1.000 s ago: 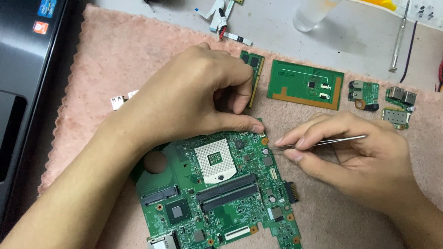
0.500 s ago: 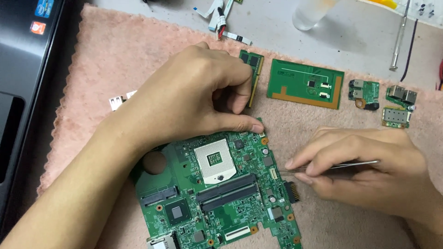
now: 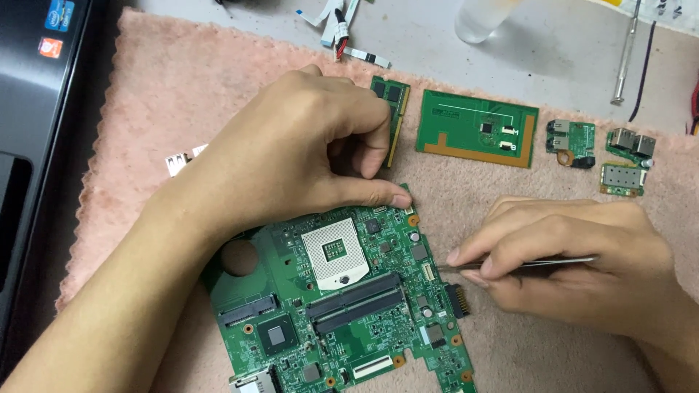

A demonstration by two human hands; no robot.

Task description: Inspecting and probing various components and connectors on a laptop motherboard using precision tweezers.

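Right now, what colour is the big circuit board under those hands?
Green, with a silver-framed square socket; the motherboard shows best in the head view.

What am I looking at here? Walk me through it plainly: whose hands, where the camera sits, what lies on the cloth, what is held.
There is no machine here, only a person's two bare hands, filmed by a camera worn on that person's head and looking down.

The left hand presses its thumb on the top edge of a large green circuit board that lies on a pink towel. The right hand pinches thin metal tweezers, their tips at the board's right edge.

Also on the towel: a narrow memory stick partly under the left hand, a flat green rectangular board, and three small connector boards. A dark laptop lies at the left, and loose cables on the grey table beyond.
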